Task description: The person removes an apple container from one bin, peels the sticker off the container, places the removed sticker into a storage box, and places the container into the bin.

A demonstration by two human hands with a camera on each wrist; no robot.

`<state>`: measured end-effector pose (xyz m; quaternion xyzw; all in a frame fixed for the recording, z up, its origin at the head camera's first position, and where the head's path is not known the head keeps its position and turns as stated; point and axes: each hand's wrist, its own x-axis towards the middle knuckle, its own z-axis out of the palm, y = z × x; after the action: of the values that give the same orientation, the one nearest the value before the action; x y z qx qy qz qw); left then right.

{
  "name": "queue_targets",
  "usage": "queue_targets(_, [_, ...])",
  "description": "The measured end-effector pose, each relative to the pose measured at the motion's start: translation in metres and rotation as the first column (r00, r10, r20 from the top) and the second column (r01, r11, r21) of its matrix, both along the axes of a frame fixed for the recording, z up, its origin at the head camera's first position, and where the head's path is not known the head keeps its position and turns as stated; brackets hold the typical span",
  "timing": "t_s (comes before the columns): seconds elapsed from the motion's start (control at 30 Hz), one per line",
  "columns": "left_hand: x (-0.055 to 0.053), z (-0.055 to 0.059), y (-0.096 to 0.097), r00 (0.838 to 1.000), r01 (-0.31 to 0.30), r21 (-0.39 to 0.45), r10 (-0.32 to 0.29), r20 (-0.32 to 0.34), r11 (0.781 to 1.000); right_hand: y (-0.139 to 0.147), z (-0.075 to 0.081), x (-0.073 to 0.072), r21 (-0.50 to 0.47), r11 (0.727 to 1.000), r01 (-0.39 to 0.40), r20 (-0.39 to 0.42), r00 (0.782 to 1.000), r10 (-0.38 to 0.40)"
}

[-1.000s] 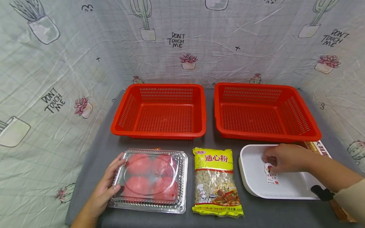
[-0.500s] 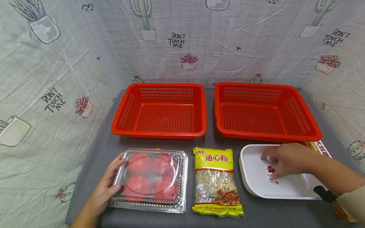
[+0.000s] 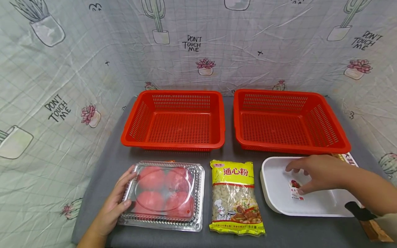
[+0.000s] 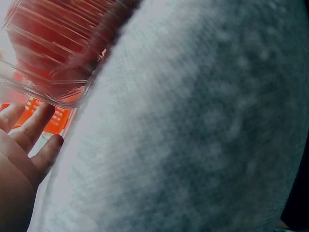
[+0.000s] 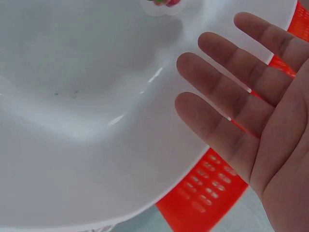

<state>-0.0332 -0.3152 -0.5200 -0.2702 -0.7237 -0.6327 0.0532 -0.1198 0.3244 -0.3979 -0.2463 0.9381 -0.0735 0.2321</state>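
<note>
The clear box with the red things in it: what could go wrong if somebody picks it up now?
The left hand is only at one side of the clear box, so lifting from there alone might tip it and make the red things bump about. Pushed sideways, it could also knock the yellow bag just to its right.

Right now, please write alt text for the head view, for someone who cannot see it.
A person's left hand touches a clear container of red items; the right hand is over a white tray. A yellow bag lies between them, two red baskets behind.
</note>
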Motion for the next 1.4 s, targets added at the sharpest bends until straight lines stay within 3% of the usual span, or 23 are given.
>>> queue_targets(0.27, [0.0, 0.001, 0.0, 1.0, 0.001, 0.004, -0.001, -0.004, 1.0, -0.009, 0.013, 0.002, -0.038, 0.999, -0.028, -0.022, 0.999, 0.027])
queue_targets(0.53, [-0.001, 0.001, 0.001, 1.0, 0.001, 0.004, -0.001, -0.005, 1.0, -0.021, 0.027, 0.008, -0.066, 0.995, -0.069, -0.121, 0.991, 0.061])
queue_targets(1.03, [0.0, 0.001, 0.001, 1.0, 0.008, 0.003, -0.008, -0.016, 1.0, -0.036, 0.049, 0.019, -0.053, 0.984, -0.168, -0.293, 0.945, 0.146])
queue_targets(1.4, [0.001, 0.001, 0.0, 1.0, 0.0, 0.008, 0.0, -0.007, 1.0, -0.06, 0.059, 0.031, -0.159, 0.962, -0.22, -0.387, 0.911, 0.144])
